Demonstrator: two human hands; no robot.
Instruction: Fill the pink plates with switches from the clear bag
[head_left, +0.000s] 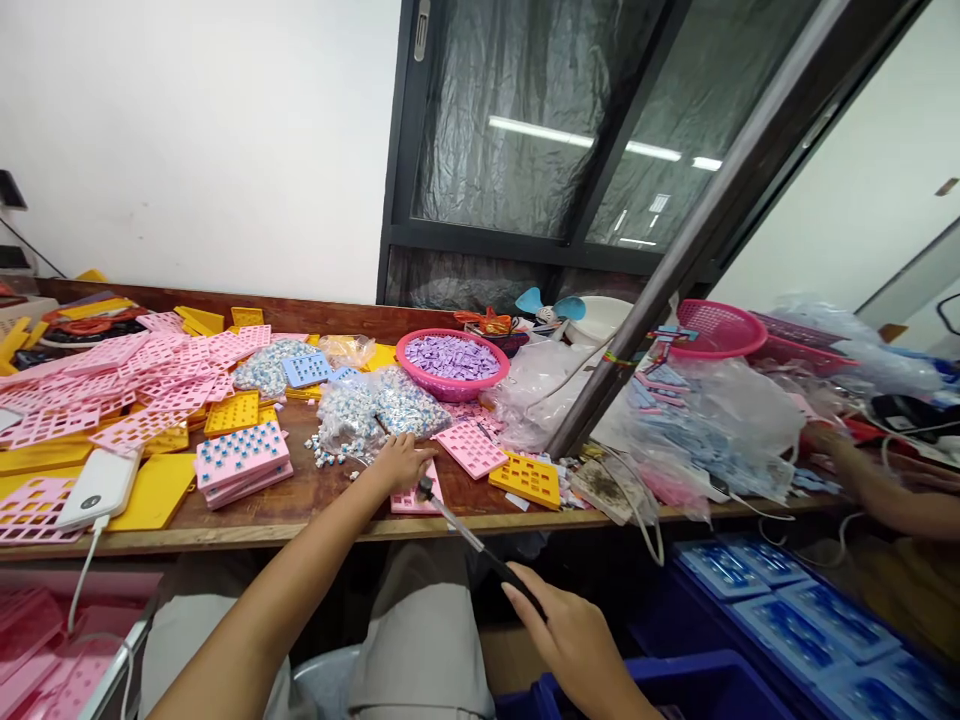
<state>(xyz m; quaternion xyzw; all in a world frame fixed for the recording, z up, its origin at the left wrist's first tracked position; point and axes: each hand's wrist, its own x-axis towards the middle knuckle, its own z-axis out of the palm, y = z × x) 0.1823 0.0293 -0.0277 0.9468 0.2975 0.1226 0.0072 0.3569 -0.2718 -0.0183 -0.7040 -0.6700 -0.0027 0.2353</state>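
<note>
My left hand [400, 463] lies palm down on a pink grid tray [415, 497] near the front edge of the wooden table [300, 500], fingers curled over it, beside a heap of small blue-and-white parts [379, 410]. My right hand [566, 632] is below the table edge, closed round the black handle of a thin metal tool [469, 537] whose tip rests on the same pink tray by my left hand. A stack of pink trays filled with blue parts [241, 462] sits to the left.
Piles of pink trays [112, 385] and yellow trays [529, 478] cover the table. A pink basket of purple parts [452, 362], plastic bags [675, 420], a white power bank [99, 487] and blue bins [795, 610] stand around. Another person's arm [885, 490] reaches in at right.
</note>
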